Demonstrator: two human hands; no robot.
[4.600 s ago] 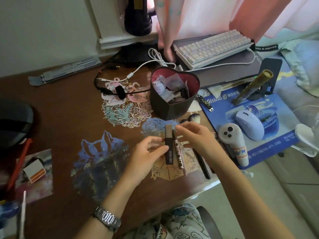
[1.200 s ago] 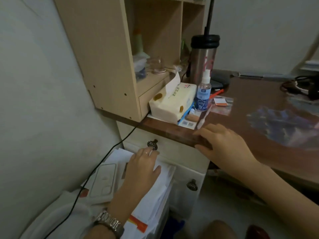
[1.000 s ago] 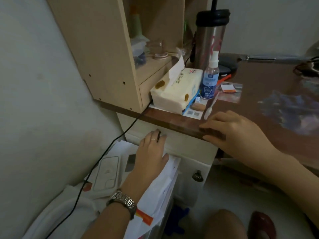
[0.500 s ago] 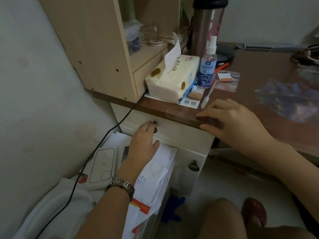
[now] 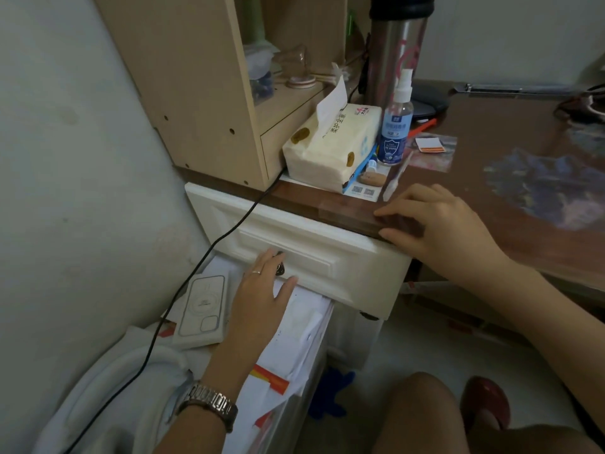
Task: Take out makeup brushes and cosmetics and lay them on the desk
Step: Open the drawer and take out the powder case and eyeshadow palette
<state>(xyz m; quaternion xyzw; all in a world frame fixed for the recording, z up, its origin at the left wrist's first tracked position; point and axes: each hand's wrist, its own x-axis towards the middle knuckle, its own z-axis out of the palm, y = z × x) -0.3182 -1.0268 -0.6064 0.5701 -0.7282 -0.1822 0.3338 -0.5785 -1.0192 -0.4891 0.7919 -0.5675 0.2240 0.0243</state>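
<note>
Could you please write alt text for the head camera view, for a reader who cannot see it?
A person's left hand grips the knob of a white drawer under a brown desk, while the right hand rests on the desk's edge. A tissue pack and spray bottle stand on the desk beside a wooden shelf.

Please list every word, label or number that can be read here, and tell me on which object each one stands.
"柔护全掌" or similar: large characters on top of the tissue pack; the last one is uncertain.
Spray bottle: blue label with a shield sign, its text too small to read.
Blue card under the tissue pack: two QR codes, not words.
White device: markings blurred.
Papers: print illegible.
</note>
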